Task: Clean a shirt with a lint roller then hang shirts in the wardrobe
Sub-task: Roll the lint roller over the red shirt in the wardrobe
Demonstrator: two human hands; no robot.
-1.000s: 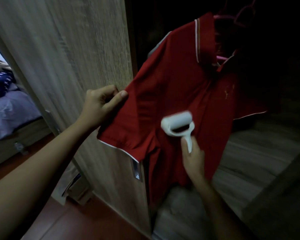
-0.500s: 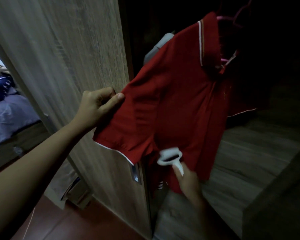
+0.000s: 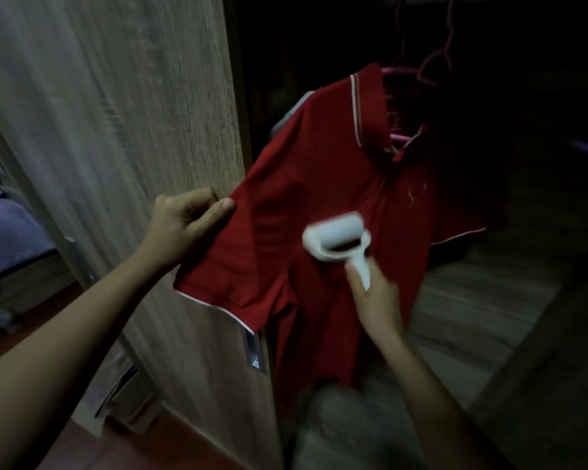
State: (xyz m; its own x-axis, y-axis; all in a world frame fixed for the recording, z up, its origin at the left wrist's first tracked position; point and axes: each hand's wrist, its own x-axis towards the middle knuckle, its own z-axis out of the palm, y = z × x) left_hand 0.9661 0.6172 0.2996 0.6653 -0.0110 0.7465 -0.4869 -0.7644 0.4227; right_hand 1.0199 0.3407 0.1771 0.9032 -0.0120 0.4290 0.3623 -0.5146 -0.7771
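The red shirt (image 3: 319, 198) hangs on its pink hanger (image 3: 435, 66) as before. The left hand (image 3: 180, 228) keeps its grip pinched on the shirt's sleeve, stretching it. The right hand (image 3: 374, 300), grip clenched on the handle, has brought the lint roller (image 3: 336, 237) from the shirt's lower front back to the chest, just above that grip; cleaning probably continues.

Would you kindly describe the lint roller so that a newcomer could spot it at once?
Find the wooden wardrobe door; just right of its edge hangs a red polo shirt. Against the shirt's front sits the lint roller, its handle gripped by the right hand. It is the only white, drum-headed tool there.
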